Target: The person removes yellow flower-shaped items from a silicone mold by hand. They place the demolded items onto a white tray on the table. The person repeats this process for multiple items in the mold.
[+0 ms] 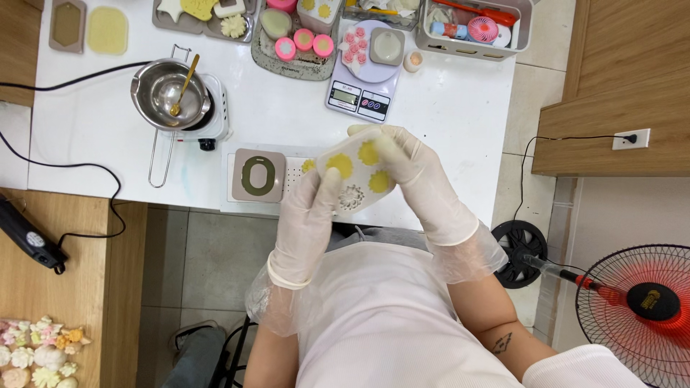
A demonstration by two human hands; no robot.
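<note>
Flexing a flower mould over the bench [460,108].
Left hand [305,219] and right hand [420,179] both gripped the white mould [353,171]; demoulding would need gentle bending.

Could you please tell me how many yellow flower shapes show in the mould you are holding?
3 in the white mould: one left, one top, one lower right; gloved fingers may hide more.

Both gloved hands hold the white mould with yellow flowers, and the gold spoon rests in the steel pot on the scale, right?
Not quite. In the head view the gold spoon rests in the steel pot on a small white hotplate, not the scale.
</note>
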